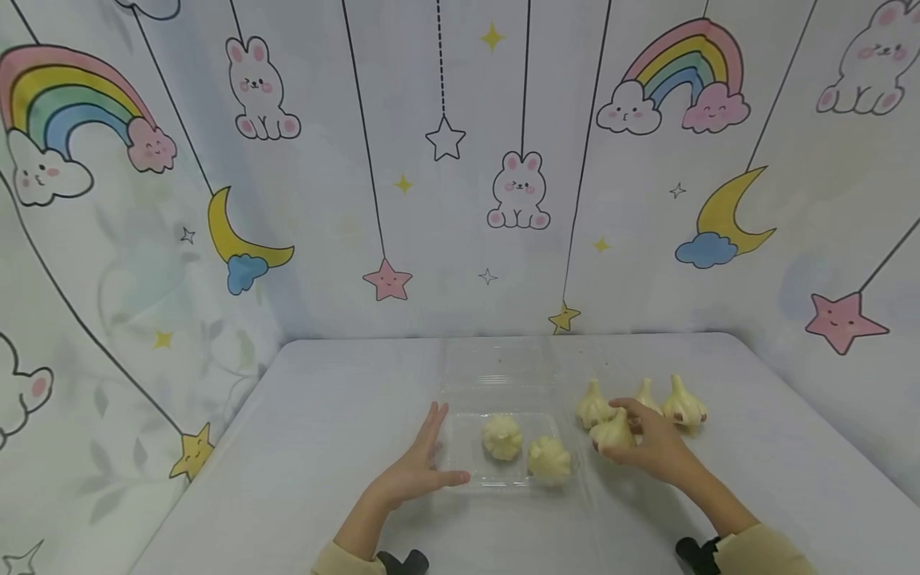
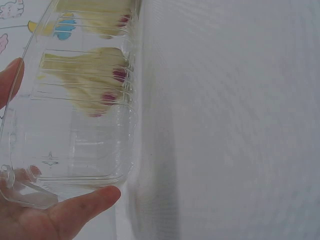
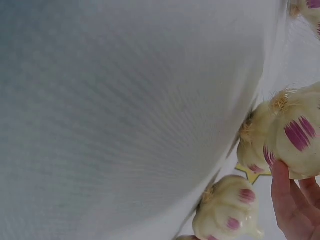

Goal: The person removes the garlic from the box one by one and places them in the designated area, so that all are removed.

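Note:
My right hand pinches a garlic bulb between thumb and fingers, to the right of a clear plastic container. Purple streaks mark this bulb, and its roots show in the right wrist view. Inside the container are two more garlic bulbs, one near the middle and one at the right front. With fingers spread and fairly straight, my left hand touches the container's left side. In the left wrist view, the thumb lies along the container's wall.
Beyond the right hand stand several garlic bulbs, one just behind the held bulb and another farther right. The container's clear lid lies folded back on the white table. A patterned curtain rises behind.

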Demonstrator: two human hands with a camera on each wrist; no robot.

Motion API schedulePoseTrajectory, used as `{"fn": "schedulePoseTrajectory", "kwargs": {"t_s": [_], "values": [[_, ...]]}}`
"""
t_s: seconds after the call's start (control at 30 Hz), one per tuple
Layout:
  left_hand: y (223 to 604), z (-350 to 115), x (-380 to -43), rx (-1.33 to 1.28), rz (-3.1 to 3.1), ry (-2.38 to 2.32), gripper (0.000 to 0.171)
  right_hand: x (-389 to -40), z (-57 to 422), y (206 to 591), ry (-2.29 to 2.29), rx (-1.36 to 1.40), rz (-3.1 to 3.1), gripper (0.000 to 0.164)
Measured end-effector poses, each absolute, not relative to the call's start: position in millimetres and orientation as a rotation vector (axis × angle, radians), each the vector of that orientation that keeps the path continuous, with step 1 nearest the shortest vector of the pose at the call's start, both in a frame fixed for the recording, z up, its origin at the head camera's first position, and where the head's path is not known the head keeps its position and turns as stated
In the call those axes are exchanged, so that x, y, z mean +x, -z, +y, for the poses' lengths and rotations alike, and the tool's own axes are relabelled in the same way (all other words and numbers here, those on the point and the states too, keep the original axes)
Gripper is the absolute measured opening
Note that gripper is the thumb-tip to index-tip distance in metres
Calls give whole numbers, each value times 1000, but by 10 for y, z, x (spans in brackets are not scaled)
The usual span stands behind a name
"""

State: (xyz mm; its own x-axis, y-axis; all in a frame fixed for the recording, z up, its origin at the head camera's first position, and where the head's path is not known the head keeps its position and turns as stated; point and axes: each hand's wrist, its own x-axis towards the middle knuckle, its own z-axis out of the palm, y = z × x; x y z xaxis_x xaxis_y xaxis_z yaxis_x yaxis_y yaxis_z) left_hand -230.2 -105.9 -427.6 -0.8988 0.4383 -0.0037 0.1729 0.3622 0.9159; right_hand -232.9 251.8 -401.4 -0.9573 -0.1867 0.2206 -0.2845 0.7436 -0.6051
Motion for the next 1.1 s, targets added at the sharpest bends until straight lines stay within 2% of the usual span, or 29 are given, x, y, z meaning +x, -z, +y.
{"fn": "schedulePoseTrajectory", "kwargs": {"t_s": [0.53, 1.1], "values": [[4278, -1055, -2303, 549, 2393, -1547, 102, -2406, 2500, 4088, -921, 497, -2823, 66], [4282, -1047, -2303, 534, 2412, -1536, 102, -2441, 2468, 4062, -864, 524, -2858, 75]]}}
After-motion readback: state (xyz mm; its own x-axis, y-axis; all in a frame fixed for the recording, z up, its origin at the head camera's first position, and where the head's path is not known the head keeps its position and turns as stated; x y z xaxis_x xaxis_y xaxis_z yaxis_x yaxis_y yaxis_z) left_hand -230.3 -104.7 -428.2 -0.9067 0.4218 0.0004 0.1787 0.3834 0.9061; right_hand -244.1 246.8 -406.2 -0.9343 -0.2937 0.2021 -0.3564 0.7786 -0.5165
